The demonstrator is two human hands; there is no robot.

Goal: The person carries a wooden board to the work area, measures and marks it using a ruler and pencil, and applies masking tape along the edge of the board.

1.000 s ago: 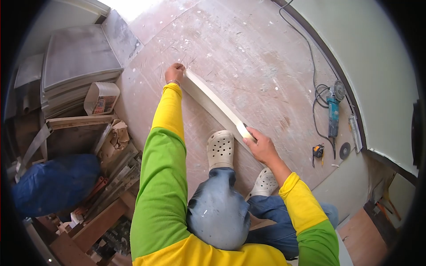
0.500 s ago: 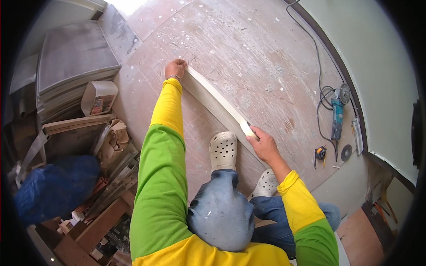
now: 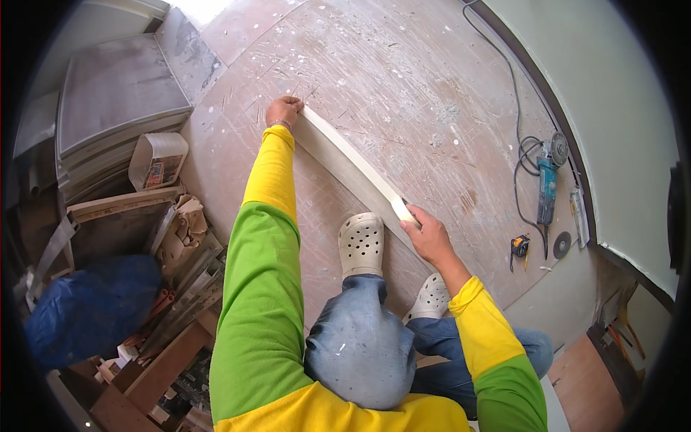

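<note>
I see a long, pale strip (image 3: pixel 354 155) slanting across the floor (image 3: pixel 403 86) — left fingers (image 3: pixel 294 105) grip its far end, right fingers (image 3: pixel 422 215) the near — a clog (image 3: pixel 362 243) just beside it, grinder (image 3: pixel 548 189) well apart.

We seem to be in an indoor workshop or a room under renovation; we cannot tell which. The floor (image 3: pixel 410 79) is scratched, dusty and speckled with pale spots. Near the wall (image 3: pixel 626 137) we see an angle grinder (image 3: pixel 547 189) with its power cord (image 3: pixel 515 101), a tape measure (image 3: pixel 520 247) and a loose grinding disc (image 3: pixel 562 245), all lying on the floor. On the other side we find stacked panels (image 3: pixel 111 93), crumpled brown paper (image 3: pixel 189 222), a blue plastic sheet (image 3: pixel 97 309) and jumbled wooden boards (image 3: pixel 169 363).
</note>
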